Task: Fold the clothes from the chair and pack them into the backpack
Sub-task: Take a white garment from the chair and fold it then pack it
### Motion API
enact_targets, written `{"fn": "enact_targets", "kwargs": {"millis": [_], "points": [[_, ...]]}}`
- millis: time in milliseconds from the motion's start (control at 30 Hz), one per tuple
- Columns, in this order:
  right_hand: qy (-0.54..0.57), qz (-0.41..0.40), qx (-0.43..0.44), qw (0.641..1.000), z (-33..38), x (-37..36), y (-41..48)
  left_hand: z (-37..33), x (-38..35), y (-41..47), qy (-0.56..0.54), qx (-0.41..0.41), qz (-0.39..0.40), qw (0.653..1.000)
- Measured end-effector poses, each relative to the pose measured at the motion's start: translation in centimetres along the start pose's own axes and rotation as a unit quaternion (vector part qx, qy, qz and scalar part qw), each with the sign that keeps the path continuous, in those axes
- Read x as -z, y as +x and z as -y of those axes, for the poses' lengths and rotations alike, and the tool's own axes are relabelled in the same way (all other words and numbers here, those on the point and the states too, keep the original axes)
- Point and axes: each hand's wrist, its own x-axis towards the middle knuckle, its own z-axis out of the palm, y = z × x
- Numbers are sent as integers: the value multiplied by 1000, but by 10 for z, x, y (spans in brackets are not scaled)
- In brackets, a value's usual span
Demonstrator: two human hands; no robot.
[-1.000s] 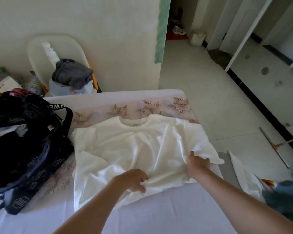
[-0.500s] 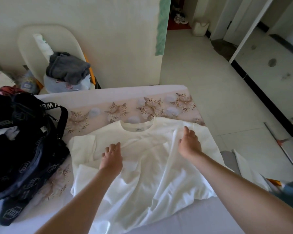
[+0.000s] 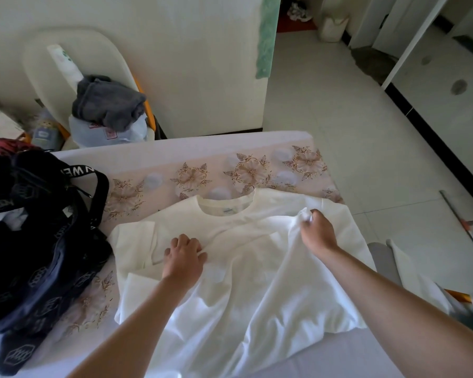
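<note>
A white T-shirt [image 3: 238, 271] lies spread on the bed, collar at the far side. My left hand [image 3: 185, 256] grips a fold of the shirt's cloth near the left sleeve, fingers curled. My right hand [image 3: 316, 230] pinches a bunch of the shirt's cloth near the right shoulder and lifts it slightly. The dark patterned backpack [image 3: 36, 241] stands open at the left of the bed. A cream chair [image 3: 55, 61] behind the bed carries a grey garment [image 3: 107, 103] on a pale one [image 3: 107, 133].
The bed [image 3: 202, 170] has a flowered cover and ends at the right near a tiled floor [image 3: 339, 110]. A wall stands right behind the bed. Boxes and clutter [image 3: 0, 126] sit at far left. Cloth and a blue item [image 3: 464, 309] lie at the right.
Both hands moved from the shirt's lower hem up to its chest. The left hand curled onto the cloth and the right hand gathered a bunch near the shoulder.
</note>
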Motion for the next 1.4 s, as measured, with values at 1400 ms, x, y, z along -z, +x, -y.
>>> {"fn": "enact_targets", "kwargs": {"millis": [1400], "points": [[-297, -18, 384, 874, 78, -32, 28, 26, 65, 81, -80, -37, -59, 994]]}}
